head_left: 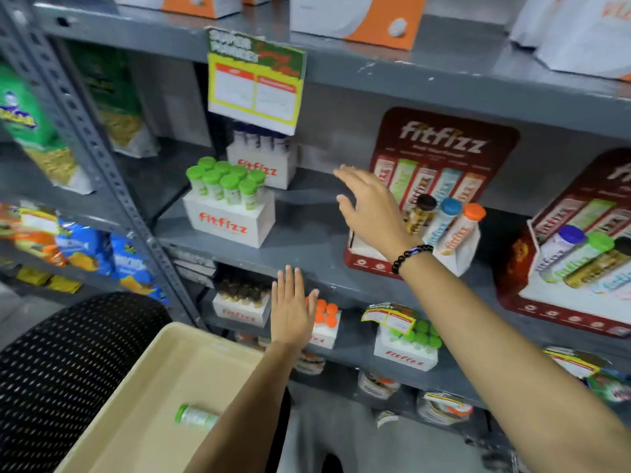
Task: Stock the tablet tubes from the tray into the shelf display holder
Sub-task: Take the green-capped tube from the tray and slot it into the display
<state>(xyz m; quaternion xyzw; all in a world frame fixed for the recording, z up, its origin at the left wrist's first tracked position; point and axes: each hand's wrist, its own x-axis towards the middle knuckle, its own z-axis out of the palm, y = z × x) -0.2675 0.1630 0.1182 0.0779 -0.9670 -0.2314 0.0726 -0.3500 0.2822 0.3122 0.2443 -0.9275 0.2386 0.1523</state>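
Judging progress, I see three tubes standing in the red cardboard display holder (368, 261), one green-capped tablet tube (196, 416) left in the beige plastic tray (164, 349) below it, both my left hand (293, 312) and right hand (370, 206) spread empty.

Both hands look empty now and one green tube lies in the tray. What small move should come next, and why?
Probably lower the left hand to the green-capped tube lying in the beige tray and grasp it. Both hands are open and empty, and the right hand is up at the red display holder, whose left slots look unfilled.
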